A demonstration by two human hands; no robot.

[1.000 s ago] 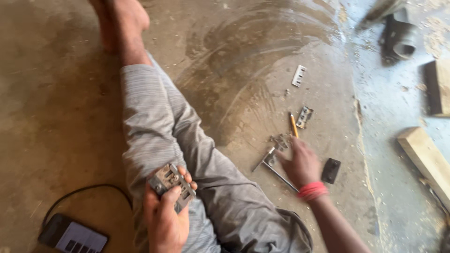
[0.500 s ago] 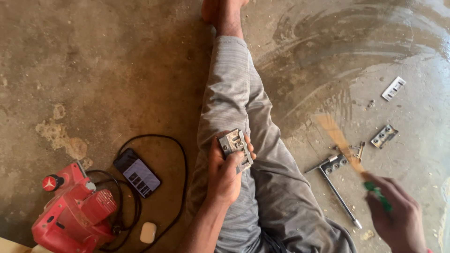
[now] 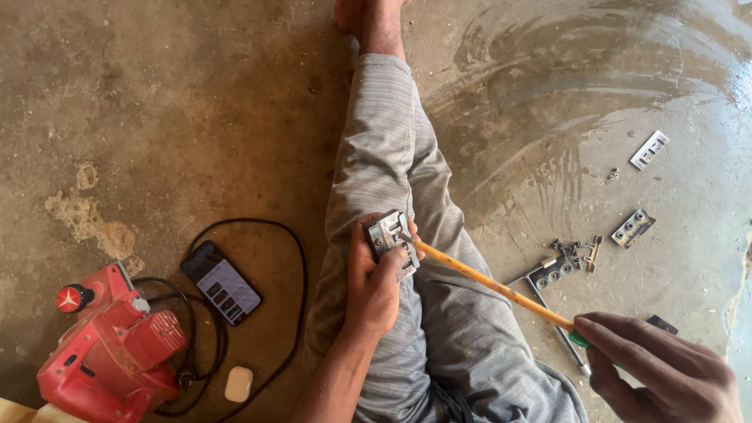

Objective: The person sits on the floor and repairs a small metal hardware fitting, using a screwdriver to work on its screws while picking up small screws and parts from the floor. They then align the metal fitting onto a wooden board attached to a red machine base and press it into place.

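Left hand [image 3: 374, 278] grips a small metal block [image 3: 389, 235] over the lap; right hand [image 3: 666, 368], at four o'clock, holds a yellow pencil [image 3: 493, 286] whose tip touches the block.

At the lower left of the frame we see a red power tool [image 3: 110, 352], its black cord [image 3: 270, 235] looping around a smartphone [image 3: 222, 282] and a small white case [image 3: 238, 384]. At right, on the concrete floor [image 3: 157, 102], lie metal plates [image 3: 649, 150], loose screws [image 3: 576, 249] and a T-handled wrench [image 3: 552, 309].
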